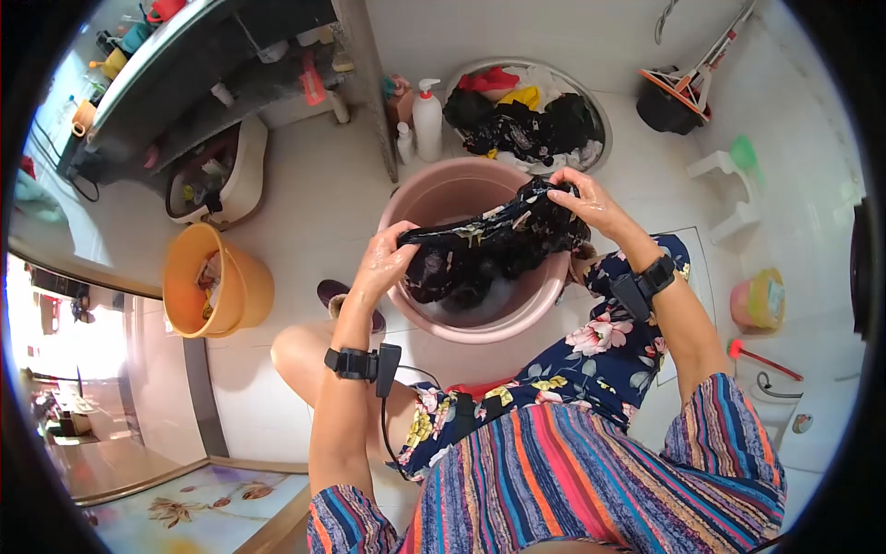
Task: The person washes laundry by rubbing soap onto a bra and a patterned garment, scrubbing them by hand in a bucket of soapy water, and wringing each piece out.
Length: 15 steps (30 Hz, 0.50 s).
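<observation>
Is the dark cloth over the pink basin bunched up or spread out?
Partly spread: the dark cloth stretches between the left hand and right hand, its upper edge gathered.

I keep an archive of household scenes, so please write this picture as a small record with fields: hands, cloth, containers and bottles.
Left hand: grips one end of the dark cloth
Right hand: grips the other end
Dark cloth: patterned, spread between both hands over the pink tub
Pink tub: on the floor, holding cloudy water
Metal basin: beyond the tub, heaped with mixed-colour fabrics
Orange bucket: left of the tub; contents unclear
Bottles: white pump bottle beside a smaller white bottle
</observation>
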{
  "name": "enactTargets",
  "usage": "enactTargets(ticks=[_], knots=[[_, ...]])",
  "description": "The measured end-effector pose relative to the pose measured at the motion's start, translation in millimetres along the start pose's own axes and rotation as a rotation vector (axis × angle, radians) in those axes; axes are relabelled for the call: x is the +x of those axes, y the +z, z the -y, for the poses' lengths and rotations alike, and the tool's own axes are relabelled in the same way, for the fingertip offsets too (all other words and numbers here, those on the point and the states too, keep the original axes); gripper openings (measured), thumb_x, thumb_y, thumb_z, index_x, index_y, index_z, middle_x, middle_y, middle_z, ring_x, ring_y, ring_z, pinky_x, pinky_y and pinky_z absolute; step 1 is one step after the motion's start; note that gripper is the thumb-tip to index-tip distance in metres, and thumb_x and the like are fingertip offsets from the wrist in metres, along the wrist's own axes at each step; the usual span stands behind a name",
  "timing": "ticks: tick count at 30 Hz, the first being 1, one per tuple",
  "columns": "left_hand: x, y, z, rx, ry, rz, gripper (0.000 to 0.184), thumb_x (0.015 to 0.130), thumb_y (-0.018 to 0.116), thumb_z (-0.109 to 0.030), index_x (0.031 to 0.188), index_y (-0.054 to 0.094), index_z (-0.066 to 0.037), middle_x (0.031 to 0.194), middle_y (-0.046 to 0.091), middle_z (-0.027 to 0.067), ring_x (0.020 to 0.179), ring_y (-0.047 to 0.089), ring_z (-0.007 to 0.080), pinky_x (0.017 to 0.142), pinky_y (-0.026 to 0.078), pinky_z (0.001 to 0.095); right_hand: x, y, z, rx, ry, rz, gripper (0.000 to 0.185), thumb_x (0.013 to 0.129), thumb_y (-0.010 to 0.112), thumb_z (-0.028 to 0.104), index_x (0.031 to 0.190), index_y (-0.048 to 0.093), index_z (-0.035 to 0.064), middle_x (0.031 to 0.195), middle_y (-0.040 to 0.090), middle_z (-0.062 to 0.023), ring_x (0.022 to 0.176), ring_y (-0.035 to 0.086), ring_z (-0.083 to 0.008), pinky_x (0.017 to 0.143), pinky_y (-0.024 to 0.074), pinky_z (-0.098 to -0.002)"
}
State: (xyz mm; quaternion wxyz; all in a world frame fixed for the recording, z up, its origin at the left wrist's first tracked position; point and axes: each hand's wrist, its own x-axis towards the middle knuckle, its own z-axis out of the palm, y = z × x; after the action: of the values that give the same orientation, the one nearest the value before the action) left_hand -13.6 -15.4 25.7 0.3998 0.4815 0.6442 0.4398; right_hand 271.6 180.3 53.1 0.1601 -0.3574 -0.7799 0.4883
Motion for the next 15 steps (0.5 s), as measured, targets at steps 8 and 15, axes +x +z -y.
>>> enactTargets(ticks=[8,15], knots=[[2.1,-27.4,-92.6,-1.157,0.151,-0.161,0.028,0.087,0.051,-0.022,0.108,0.053,-0.003,0.102,0.061,0.0107,0.094,0.060,0.0224,0.083,0.049,0.0344,27.8,-25.7,131.6,0.180,-0.390,-0.135,0.022,0.081,0.061,0.022,0.092,0.055,0.0048,0.086,0.053,0.0006,0.086,0.048,-0.0088,0.077,0.0393,-0.0244],[9.3,64.8,-20.3,-1.627,-0.281,0.066,0.050,0.088,0.036,-0.045,0.114,0.053,-0.007,0.104,0.061,0.0104,0.091,0.060,0.0264,0.078,0.050,0.0391,70.6,67.0,112.1,-0.626,-0.677,0.169,0.042,0.079,0.063,0.025,0.114,0.050,0.0050,0.111,0.051,-0.0142,0.107,0.048,-0.0302,0.091,0.0395,-0.0361]])
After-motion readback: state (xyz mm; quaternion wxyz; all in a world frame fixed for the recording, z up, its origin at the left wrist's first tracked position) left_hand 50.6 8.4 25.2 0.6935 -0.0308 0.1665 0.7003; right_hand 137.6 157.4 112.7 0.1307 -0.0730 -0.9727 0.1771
